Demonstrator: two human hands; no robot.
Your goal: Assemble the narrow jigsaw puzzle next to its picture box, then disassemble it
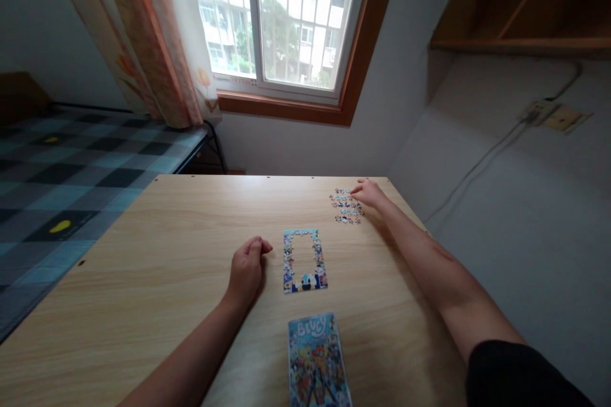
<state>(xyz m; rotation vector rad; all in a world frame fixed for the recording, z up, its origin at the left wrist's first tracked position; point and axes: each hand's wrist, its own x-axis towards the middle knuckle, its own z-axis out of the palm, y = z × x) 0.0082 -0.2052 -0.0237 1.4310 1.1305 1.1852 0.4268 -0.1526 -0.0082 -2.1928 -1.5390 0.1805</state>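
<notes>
A rectangular border of joined puzzle pieces (pixel 288 267) lies in the middle of the table, its inside showing bare wood. Left of it rests my left hand (pixel 248 262), fingers curled in; whether they hold anything is too small to tell. My right hand (pixel 367 193) reaches to the far right, its fingertips over the upper edge of a group of loose puzzle pieces (pixel 347 211) laid out in rows. Those fingers are close together, and anything between them is too small to make out. Nearest me lies a colourful box (pixel 317 356) marked "Bluey".
The light wooden table (pixel 167 248) meets a wall on the right, where a cable runs to a socket (pixel 539 112). A bed with a checked cover (pixel 95 172) stands at the left. Behind are a curtain (pixel 147 38) and a barred window (pixel 296 19).
</notes>
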